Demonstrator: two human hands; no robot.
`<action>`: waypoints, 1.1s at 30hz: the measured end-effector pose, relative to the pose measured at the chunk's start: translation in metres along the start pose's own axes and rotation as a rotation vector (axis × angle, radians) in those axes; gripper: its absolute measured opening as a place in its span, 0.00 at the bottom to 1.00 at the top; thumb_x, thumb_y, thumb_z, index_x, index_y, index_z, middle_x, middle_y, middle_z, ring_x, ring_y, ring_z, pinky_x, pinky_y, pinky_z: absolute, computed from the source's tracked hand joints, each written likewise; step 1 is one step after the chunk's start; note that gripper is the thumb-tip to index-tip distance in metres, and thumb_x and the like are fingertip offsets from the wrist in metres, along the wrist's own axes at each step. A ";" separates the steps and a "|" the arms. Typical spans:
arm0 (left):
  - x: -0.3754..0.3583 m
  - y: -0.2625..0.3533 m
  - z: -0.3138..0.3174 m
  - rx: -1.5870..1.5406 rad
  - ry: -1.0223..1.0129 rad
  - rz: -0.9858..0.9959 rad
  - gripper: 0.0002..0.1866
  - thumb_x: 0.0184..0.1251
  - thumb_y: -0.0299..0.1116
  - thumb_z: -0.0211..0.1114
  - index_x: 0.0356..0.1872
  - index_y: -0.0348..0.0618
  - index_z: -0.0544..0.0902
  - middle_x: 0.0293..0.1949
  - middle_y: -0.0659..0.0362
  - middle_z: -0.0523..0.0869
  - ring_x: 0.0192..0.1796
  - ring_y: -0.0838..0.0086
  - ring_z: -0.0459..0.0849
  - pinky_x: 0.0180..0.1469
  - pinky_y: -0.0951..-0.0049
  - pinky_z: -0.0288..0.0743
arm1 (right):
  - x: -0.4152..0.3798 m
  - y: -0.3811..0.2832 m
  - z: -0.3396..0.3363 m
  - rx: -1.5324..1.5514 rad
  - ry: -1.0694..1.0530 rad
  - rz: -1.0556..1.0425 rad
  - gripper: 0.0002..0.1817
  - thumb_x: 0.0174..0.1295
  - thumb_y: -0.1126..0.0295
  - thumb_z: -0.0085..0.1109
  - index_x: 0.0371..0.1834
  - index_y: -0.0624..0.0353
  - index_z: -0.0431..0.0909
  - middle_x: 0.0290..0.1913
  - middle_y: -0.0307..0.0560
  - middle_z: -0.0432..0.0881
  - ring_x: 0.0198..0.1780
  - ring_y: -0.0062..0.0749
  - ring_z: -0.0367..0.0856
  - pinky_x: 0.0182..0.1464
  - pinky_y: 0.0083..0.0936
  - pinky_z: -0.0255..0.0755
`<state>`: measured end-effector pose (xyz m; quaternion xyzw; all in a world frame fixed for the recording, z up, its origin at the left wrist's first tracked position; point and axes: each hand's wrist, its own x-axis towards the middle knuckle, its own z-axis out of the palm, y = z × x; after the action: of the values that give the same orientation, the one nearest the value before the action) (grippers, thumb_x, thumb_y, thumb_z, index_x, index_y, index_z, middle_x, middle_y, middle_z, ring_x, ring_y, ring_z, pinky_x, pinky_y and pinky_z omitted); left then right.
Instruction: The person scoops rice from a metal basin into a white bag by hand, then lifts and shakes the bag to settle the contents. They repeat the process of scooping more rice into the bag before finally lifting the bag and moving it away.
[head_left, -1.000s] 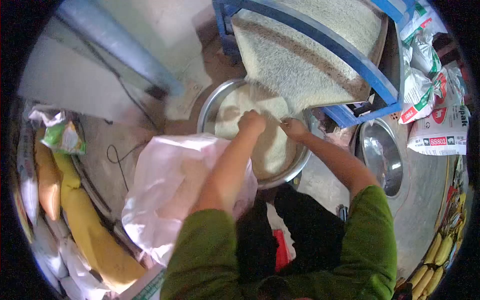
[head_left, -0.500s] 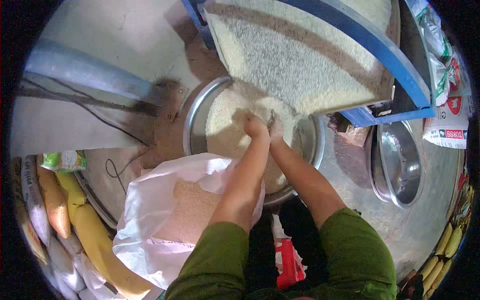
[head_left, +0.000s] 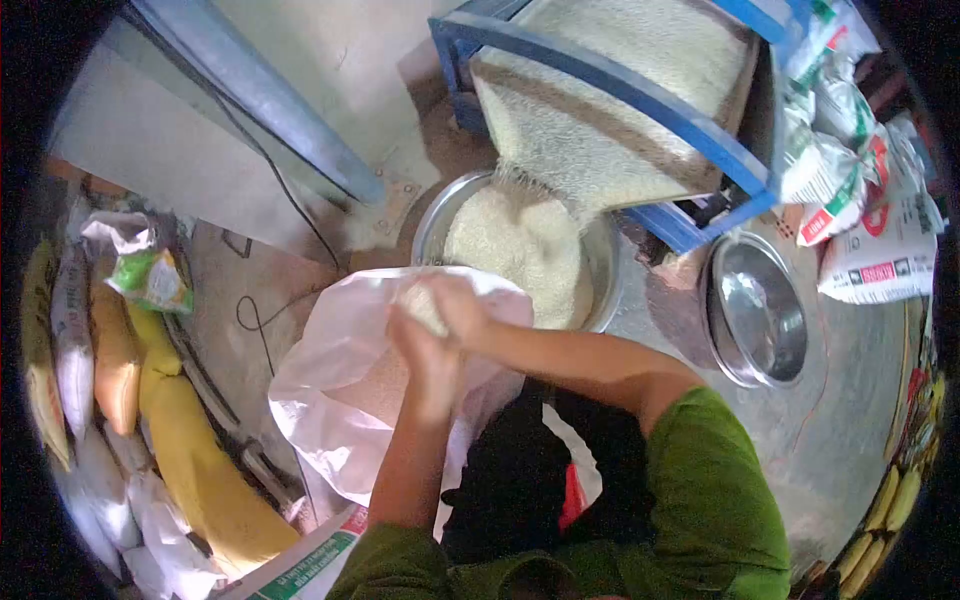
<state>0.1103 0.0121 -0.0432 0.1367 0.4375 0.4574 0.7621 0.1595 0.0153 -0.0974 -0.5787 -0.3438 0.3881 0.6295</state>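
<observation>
My left hand (head_left: 416,345) and my right hand (head_left: 460,312) are cupped together around a pale scoop of rice grains (head_left: 424,308). They hang over the mouth of an open white sack (head_left: 325,390), which has grain inside it. Just beyond stands a round metal basin (head_left: 424,232), heaped with rice (head_left: 520,245). Rice runs into that basin from the sloping tray of a blue-framed machine (head_left: 610,85). My fingertips are partly blurred.
Two nested metal basins (head_left: 757,310) stand on the floor at the right, near stacked printed sacks (head_left: 870,240). Filled bags, one of them yellow (head_left: 205,455), line the left side. A blue-grey pipe (head_left: 260,95) and a black cable (head_left: 290,205) lie at the upper left.
Both hands have left the rice basin and come left and nearer to me, over the white sack, with rice cupped in them. The whole view has also turned and shifted.
</observation>
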 end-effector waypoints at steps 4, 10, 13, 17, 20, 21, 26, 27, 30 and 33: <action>0.048 0.046 -0.163 0.177 -0.903 -0.465 0.26 0.63 0.50 0.38 0.50 0.36 0.63 0.47 0.51 0.71 0.47 0.58 0.71 0.47 0.61 0.68 | -0.027 -0.052 0.001 -0.930 -0.481 -0.058 0.21 0.59 0.57 0.35 0.41 0.61 0.74 0.44 0.53 0.74 0.42 0.36 0.73 0.50 0.29 0.61; -0.054 0.083 -0.099 0.558 -0.268 -0.068 0.24 0.59 0.45 0.50 0.48 0.35 0.67 0.46 0.54 0.71 0.42 0.66 0.74 0.43 0.72 0.68 | -0.031 -0.105 -0.139 -0.674 -0.355 0.138 0.18 0.56 0.59 0.45 0.42 0.59 0.73 0.37 0.48 0.78 0.40 0.33 0.75 0.39 0.28 0.69; -0.086 0.094 -0.090 0.884 -0.373 0.105 0.22 0.58 0.41 0.53 0.46 0.33 0.68 0.45 0.52 0.72 0.42 0.69 0.74 0.43 0.74 0.67 | -0.094 -0.140 -0.232 -0.232 0.024 0.164 0.12 0.53 0.67 0.51 0.35 0.65 0.74 0.31 0.44 0.78 0.24 0.23 0.76 0.26 0.19 0.71; -0.120 0.108 -0.111 1.055 -0.277 0.174 0.10 0.58 0.35 0.54 0.33 0.38 0.75 0.16 0.65 0.71 0.17 0.84 0.67 0.18 0.87 0.59 | -0.215 -0.118 -0.335 -0.556 0.564 0.401 0.14 0.48 0.63 0.57 0.27 0.64 0.76 0.22 0.44 0.77 0.21 0.22 0.73 0.22 0.20 0.67; -0.155 0.105 -0.149 1.082 -0.188 0.083 0.10 0.58 0.36 0.53 0.25 0.40 0.76 0.10 0.69 0.63 0.12 0.87 0.60 0.13 0.86 0.51 | -0.321 -0.059 -0.366 -0.862 0.694 0.402 0.18 0.51 0.57 0.53 0.22 0.65 0.75 0.18 0.48 0.75 0.19 0.32 0.72 0.24 0.28 0.65; -0.169 0.106 -0.163 1.143 -0.235 0.003 0.11 0.58 0.36 0.53 0.24 0.40 0.76 0.11 0.68 0.65 0.12 0.87 0.62 0.13 0.86 0.53 | -0.353 -0.034 -0.373 -1.016 0.692 0.604 0.18 0.51 0.57 0.51 0.22 0.65 0.74 0.19 0.51 0.75 0.22 0.36 0.73 0.28 0.31 0.65; -0.204 0.069 -0.283 1.180 -0.136 -0.295 0.15 0.54 0.41 0.56 0.23 0.38 0.76 0.16 0.62 0.73 0.16 0.81 0.70 0.17 0.82 0.62 | -0.458 0.064 -0.371 -1.302 0.473 0.746 0.26 0.44 0.55 0.56 0.43 0.61 0.68 0.37 0.60 0.74 0.40 0.51 0.72 0.41 0.38 0.66; -0.200 0.060 -0.310 1.184 -0.095 -0.345 0.15 0.54 0.42 0.56 0.23 0.37 0.76 0.17 0.61 0.75 0.17 0.79 0.71 0.18 0.79 0.64 | -0.461 0.079 -0.371 -1.293 0.457 0.736 0.26 0.42 0.56 0.59 0.40 0.62 0.68 0.37 0.60 0.74 0.40 0.50 0.72 0.40 0.39 0.66; -0.186 0.030 -0.428 1.353 -0.021 -0.612 0.12 0.52 0.38 0.55 0.23 0.39 0.77 0.20 0.59 0.76 0.20 0.76 0.72 0.21 0.73 0.66 | -0.440 0.100 -0.365 -1.310 0.501 0.952 0.39 0.34 0.57 0.66 0.52 0.57 0.60 0.42 0.58 0.71 0.44 0.49 0.70 0.43 0.39 0.66; -0.187 0.010 -0.476 1.502 -0.002 -0.863 0.10 0.51 0.36 0.55 0.23 0.40 0.77 0.20 0.58 0.77 0.20 0.75 0.72 0.22 0.72 0.66 | -0.411 0.121 -0.364 -1.452 0.580 0.987 0.47 0.31 0.55 0.68 0.57 0.55 0.54 0.44 0.56 0.70 0.48 0.46 0.69 0.46 0.39 0.65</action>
<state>-0.3098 -0.2262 -0.2117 0.4264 0.6366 -0.2819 0.5774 0.2798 -0.5140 -0.2455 -0.9869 -0.0459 0.1414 -0.0633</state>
